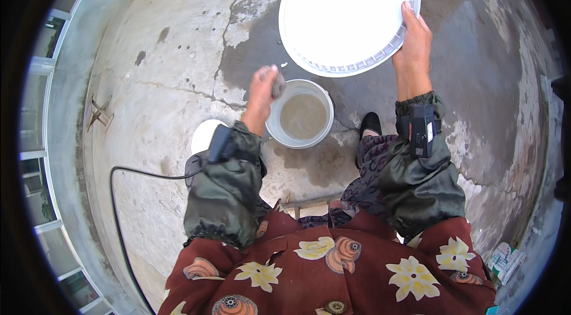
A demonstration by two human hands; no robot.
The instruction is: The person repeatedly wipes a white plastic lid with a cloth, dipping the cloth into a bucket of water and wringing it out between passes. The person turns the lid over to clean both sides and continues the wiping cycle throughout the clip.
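My right hand [414, 45] grips a large round white plastic lid [345, 12] by its ribbed rim. The thumb lies over the edge, and the lid hangs tilted above the wet floor. A crumpled grey-brown rag or sponge [279, 84] is held in my left hand [262, 92]; motion blurs it. That hand is just up and left of a white plastic bucket [273, 125], partly over its rim. Murky brownish water [304, 116] lies in the bucket, which stands on the floor between my feet.
Cracked concrete floor [165, 61] surrounds me, with a wide wet patch [450, 78]. A white round object [206, 136] is half hidden behind my left forearm. A small wooden stool [100, 113] stands near the windowed wall at left. A black cable [115, 212] trails from my left arm.
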